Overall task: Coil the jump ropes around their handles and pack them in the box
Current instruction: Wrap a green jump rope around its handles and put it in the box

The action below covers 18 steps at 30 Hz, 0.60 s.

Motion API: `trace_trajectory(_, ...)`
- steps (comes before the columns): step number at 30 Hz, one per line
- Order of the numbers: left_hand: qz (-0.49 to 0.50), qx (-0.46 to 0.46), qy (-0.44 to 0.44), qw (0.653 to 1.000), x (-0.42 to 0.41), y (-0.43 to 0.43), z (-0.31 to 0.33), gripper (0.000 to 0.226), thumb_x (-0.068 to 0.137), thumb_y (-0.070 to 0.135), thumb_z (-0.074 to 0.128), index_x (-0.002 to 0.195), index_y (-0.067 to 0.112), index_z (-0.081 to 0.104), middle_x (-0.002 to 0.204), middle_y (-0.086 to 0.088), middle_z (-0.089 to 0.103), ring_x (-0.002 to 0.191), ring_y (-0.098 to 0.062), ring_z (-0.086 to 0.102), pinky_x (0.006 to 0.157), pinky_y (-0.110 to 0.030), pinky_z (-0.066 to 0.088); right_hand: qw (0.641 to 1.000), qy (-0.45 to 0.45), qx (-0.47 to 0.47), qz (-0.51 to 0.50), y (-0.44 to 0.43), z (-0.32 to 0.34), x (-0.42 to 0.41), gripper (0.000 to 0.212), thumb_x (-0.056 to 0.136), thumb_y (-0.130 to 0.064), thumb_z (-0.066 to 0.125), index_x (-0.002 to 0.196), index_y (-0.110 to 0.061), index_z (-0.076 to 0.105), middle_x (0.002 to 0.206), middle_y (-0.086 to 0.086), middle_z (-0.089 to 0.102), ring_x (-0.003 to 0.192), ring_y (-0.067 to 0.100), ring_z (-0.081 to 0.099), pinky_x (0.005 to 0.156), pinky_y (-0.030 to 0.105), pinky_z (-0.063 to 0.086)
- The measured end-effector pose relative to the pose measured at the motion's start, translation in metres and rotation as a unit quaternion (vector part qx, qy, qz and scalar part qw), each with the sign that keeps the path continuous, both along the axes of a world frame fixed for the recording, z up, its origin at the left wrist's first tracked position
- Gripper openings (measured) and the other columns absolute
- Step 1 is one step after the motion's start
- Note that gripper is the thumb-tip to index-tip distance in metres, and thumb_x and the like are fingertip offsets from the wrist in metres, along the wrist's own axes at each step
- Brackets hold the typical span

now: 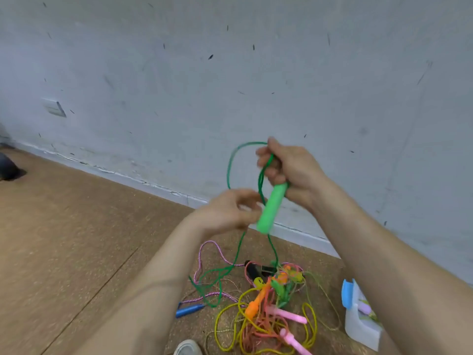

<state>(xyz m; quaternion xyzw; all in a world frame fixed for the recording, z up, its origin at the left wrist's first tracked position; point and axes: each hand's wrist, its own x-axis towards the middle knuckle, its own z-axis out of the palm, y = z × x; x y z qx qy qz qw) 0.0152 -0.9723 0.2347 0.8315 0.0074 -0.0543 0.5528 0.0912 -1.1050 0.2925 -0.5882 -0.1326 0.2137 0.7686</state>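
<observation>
My right hand (286, 167) grips the top of a bright green jump-rope handle (271, 208), which points down and left. The green rope (230, 165) loops up over that hand and trails down to the floor. My left hand (230, 211), blurred, pinches the green rope just left of the handle. Below lies a tangled pile of jump ropes (268, 311) with orange, pink, black and blue handles. A white box with a blue latch (358, 321) stands at the lower right, partly hidden by my right forearm.
A brown cork-like floor (76, 239) meets a scuffed pale wall (230, 73) along a white skirting. A grey shoe tip (188, 348) shows at the bottom edge. A dark object (7, 167) sits at the far left.
</observation>
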Motion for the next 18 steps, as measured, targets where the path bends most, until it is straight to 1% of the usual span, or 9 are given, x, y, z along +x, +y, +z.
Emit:
trace_trajectory(2,-0.136,0.197,0.048,0.97,-0.002,-0.01,-0.021,0.017,0.089,0.031,0.062,0.105,0.025,0.065,0.096,0.007,0.068,0.082,-0.011,0.064,0.078,-0.028,0.055,0.993,0.049,0.102,0.022,0.001,0.031,0.008,0.035,0.104,-0.026,0.039,0.081,-0.006,0.056,0.049,-0.002,0.056,0.033,0.002,0.037,0.029,0.01,0.021)
trace_trajectory(3,-0.16,0.246,0.063,0.954,-0.003,-0.011,-0.029,0.017,0.09,0.036,0.059,0.1,0.025,0.068,0.092,0.009,0.07,0.083,-0.011,0.066,0.08,-0.03,0.055,0.987,0.067,0.139,0.034,0.0,0.042,0.012,0.033,0.104,-0.027,0.039,0.083,-0.006,0.055,0.051,-0.003,0.055,0.034,0.001,0.036,0.029,0.009,0.02)
trace_trajectory(4,-0.154,0.242,0.08,0.955,-0.004,-0.012,-0.032,0.019,0.092,0.035,0.055,0.095,0.022,0.069,0.084,0.008,0.071,0.079,-0.012,0.067,0.075,-0.03,0.055,0.982,0.081,0.166,0.043,-0.003,0.049,0.016,0.032,0.104,-0.028,0.039,0.086,-0.007,0.054,0.054,-0.003,0.056,0.036,0.0,0.035,0.03,0.008,0.02)
trace_trajectory(7,-0.024,0.04,0.09,0.995,-0.006,-0.01,-0.016,0.03,0.101,0.024,0.041,0.08,0.012,0.058,0.054,0.0,0.062,0.048,-0.015,0.058,0.048,-0.021,0.046,0.988,0.077,0.133,0.02,-0.014,0.047,0.026,0.041,0.101,-0.041,0.041,0.096,-0.002,0.056,0.078,0.012,0.071,0.039,0.002,0.036,0.03,0.009,0.022)
trace_trajectory(9,0.089,-0.156,0.022,0.984,-0.005,-0.001,0.005,0.031,0.102,0.026,0.039,0.075,0.016,0.05,0.041,0.004,0.044,0.034,-0.01,0.035,0.035,-0.015,0.026,0.997,0.065,0.029,0.0,-0.019,0.027,0.026,0.053,0.096,-0.052,0.046,0.105,-0.001,0.056,0.1,0.025,0.07,0.042,0.006,0.038,0.03,0.012,0.024)
trace_trajectory(11,0.145,-0.393,-0.007,0.908,-0.002,0.013,0.024,0.032,0.101,0.03,0.038,0.072,0.02,0.044,0.041,0.008,0.026,0.033,-0.005,0.018,0.031,-0.015,0.011,0.994,0.064,-0.072,0.044,-0.017,-0.004,0.012,0.058,0.09,-0.057,0.05,0.11,-0.003,0.057,0.106,0.023,0.07,0.047,0.008,0.041,0.031,0.014,0.027)
trace_trajectory(13,0.169,-0.546,-0.009,0.821,-0.001,0.022,0.031,0.035,0.1,0.034,0.037,0.067,0.021,0.042,0.043,0.008,0.021,0.032,-0.004,0.017,0.028,-0.016,0.009,0.979,0.061,-0.147,0.131,-0.01,-0.037,-0.013,0.058,0.085,-0.054,0.056,0.114,-0.004,0.059,0.104,0.014,0.072,0.053,0.008,0.043,0.036,0.015,0.03)
trace_trajectory(15,0.175,-0.612,-0.003,0.771,0.0,0.025,0.032,0.037,0.1,0.034,0.036,0.066,0.021,0.041,0.042,0.008,0.024,0.031,-0.004,0.02,0.028,-0.015,0.01,0.959,0.037,-0.189,0.209,-0.001,-0.065,-0.038,0.043,0.086,-0.039,0.063,0.115,-0.007,0.063,0.102,0.009,0.071,0.06,0.007,0.047,0.045,0.017,0.036)
trace_trajectory(18,0.185,-0.653,-0.022,0.734,0.002,0.027,0.032,0.039,0.101,0.033,0.034,0.064,0.02,0.04,0.042,0.007,0.027,0.03,-0.005,0.022,0.029,-0.015,0.009,0.931,-0.066,-0.247,0.26,0.007,-0.092,-0.057,0.016,0.088,-0.019,0.069,0.104,-0.017,0.069,0.1,0.009,0.071,0.076,0.008,0.057,0.065,0.023,0.043)
